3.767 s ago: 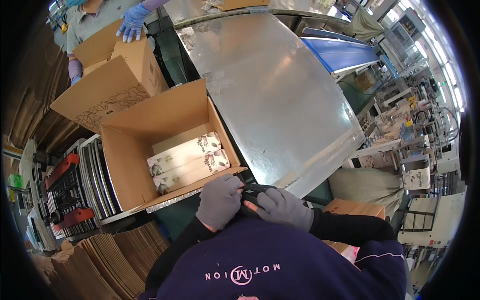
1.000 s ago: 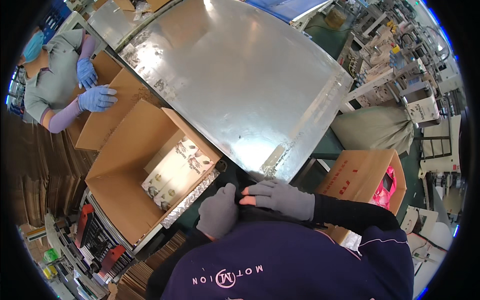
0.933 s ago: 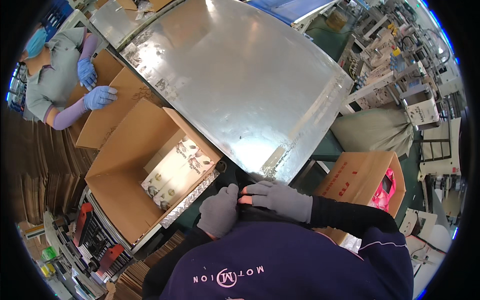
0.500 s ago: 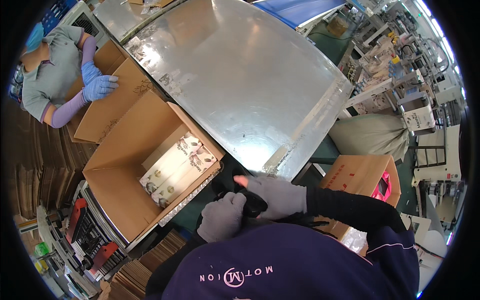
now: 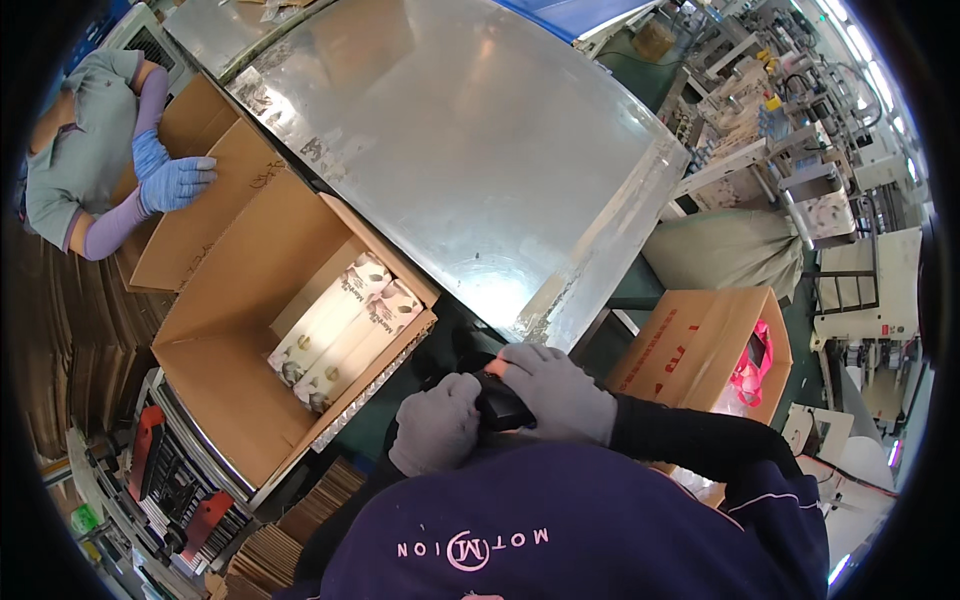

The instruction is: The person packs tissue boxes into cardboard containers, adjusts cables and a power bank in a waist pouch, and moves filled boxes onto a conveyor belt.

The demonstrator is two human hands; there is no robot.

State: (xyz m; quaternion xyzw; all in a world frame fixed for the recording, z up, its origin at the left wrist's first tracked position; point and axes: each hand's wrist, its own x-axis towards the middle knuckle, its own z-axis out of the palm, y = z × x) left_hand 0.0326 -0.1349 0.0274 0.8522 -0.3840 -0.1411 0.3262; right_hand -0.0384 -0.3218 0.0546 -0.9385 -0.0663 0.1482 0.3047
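Note:
In front of my waist is a small black boxy object (image 5: 503,406) whose exact kind I cannot make out. My left hand (image 5: 437,424), in a grey glove, grips its left side with curled fingers. From the right, my right hand (image 5: 560,394), also gloved in grey, closes over its top and right side; one bare fingertip shows. To the left stands an open cardboard carton (image 5: 230,385) holding several white flower-printed packs (image 5: 345,330), lying side by side against one wall.
A large metal table (image 5: 480,170) spreads ahead. At far left, a co-worker's blue-gloved hand (image 5: 178,183) rests on a carton flap. Another open carton (image 5: 680,345) with pink contents stands at right, near a sack (image 5: 720,250). Stacked flat cardboard (image 5: 95,300) lies left.
My right hand has turned and shifted over the black object, which shows more plainly between my hands. The whole view has shifted slightly; the packs remain in the carton.

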